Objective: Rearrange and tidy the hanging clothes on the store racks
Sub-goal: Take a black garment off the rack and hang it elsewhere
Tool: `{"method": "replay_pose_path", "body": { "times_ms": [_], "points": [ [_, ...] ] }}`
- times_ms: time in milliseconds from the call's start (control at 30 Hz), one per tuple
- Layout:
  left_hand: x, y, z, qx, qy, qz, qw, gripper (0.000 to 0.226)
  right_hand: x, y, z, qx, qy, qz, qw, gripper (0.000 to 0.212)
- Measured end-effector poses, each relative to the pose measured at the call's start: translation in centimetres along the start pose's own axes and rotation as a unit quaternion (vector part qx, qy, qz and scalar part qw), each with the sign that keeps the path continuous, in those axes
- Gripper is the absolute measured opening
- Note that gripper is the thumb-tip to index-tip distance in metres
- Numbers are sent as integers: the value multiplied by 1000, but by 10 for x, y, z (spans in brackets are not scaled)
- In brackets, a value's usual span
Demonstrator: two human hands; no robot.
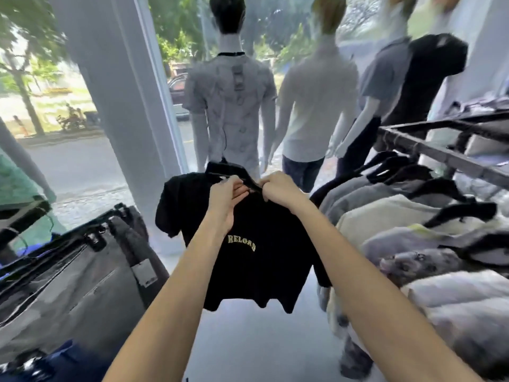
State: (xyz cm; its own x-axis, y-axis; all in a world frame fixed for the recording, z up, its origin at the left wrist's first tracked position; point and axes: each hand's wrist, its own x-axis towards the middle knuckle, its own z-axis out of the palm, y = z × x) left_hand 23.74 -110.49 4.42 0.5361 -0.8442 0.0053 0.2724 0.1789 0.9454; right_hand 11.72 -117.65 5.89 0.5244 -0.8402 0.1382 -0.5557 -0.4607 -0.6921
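I hold the black RELOAD shirt [248, 244] out in the aisle between the racks, clear of the rail [446, 158], so I can straighten it. My left hand [227, 197] and right hand [278, 188] both pinch its collar [231, 172], fingers curled, probably seating it on the hanger.

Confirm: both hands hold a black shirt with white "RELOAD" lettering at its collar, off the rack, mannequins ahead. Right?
One error: the lettering is yellow, not white. The head view shows the left hand and right hand holding the black shirt at its collar, off the rack, mannequins ahead.
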Motion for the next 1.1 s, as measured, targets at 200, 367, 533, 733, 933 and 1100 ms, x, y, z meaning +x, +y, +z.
{"method": "replay_pose_path", "body": {
  "times_ms": [200,367,533,733,933,1100],
  "points": [
    [-24,-10,24,168,-39,5,985,20,-62,8,-17,90,-82,35,992,10],
    [-42,-11,42,286,-75,37,955,18,-98,13,-33,132,-124,32,983,36],
    [-57,-13,63,432,-166,65,884,19,-123,41,-50,115,-104,44,987,22],
    [-73,-23,89,513,-228,80,824,26,-138,91,-72,70,0,93,993,26],
    [-68,-17,94,514,-244,76,819,19,-136,109,-70,71,-11,99,993,25],
    [-59,1,86,534,-264,75,800,16,-125,104,-64,64,-1,77,995,26]
  ]
}}
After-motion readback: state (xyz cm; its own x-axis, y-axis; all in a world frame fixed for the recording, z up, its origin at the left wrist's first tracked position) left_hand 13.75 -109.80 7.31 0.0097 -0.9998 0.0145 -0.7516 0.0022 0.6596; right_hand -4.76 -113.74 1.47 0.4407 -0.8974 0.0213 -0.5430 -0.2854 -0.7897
